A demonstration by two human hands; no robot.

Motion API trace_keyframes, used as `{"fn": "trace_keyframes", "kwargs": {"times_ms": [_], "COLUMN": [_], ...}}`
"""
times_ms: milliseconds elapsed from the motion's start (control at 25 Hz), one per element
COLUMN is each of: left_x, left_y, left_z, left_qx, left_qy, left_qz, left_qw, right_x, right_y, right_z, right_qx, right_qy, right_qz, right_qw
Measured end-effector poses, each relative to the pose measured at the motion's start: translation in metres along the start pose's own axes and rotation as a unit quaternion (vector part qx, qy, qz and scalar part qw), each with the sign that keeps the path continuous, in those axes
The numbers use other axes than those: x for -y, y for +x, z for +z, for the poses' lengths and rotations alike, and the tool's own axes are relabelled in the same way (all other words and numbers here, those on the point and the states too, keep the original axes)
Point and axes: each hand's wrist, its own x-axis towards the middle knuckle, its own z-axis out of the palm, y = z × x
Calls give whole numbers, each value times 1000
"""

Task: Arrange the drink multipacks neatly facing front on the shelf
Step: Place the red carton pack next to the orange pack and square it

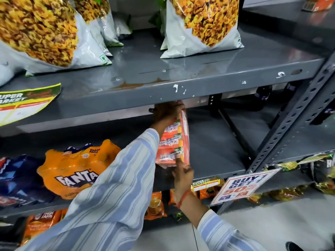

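An orange-red drink multipack [175,142] stands upright on the grey middle shelf [213,151], its narrow side toward me. My left hand [167,110] grips its top edge, just under the shelf above. Fingers of my right hand [182,172] touch its lower front corner at the shelf's edge. To the left lies an orange Fanta multipack [76,171] with its label facing front. A dark blue multipack [20,180] sits at the far left. My left sleeve hides the space between the Fanta pack and the held pack.
Big white snack bags [203,28] stand on the upper shelf [163,75]. A "Buy 1 Get 1" sign [241,185] and a price tag [205,183] hang on the shelf's front edge. Orange packets [155,205] fill the shelf below. Bare shelf lies right of the held pack.
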Motion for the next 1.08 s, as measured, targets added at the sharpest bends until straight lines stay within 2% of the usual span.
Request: {"fn": "trace_keyframes", "kwargs": {"times_ms": [120, 200, 280, 360, 480, 560, 680, 960, 1080], "left_x": [27, 46, 58, 68, 74, 73, 74, 76, 67], "left_y": [2, -5, -22, -38, -69, -100, -126, -148, -169], "left_z": [-16, -19, -15, -15, -7, 5, 20, 23, 33], "left_qx": [-56, -41, 11, 38, -94, -156, -196, -191, -191], "left_qy": [-75, -154, -239, -250, -304, -342, -389, -373, -285], "left_qz": [-136, -222, -247, -260, -290, -306, -283, -276, -234], "left_qw": [986, 962, 939, 932, 902, 875, 855, 865, 910], "right_x": [19, 29, 37, 45, 54, 51, 45, 59, 71], "right_y": [10, 18, 28, 43, 71, 84, 93, 106, 113], "right_z": [-6, -13, -23, -35, -59, -70, -75, -66, -60], "right_qx": [-46, -20, 5, 44, 114, 156, 178, 198, 192], "right_qy": [-97, -118, -146, -174, -245, -278, -251, -166, -172], "right_qz": [-63, -96, -155, -218, -268, -268, -230, -162, -157], "right_qw": [992, 988, 977, 959, 925, 909, 923, 952, 953]}}
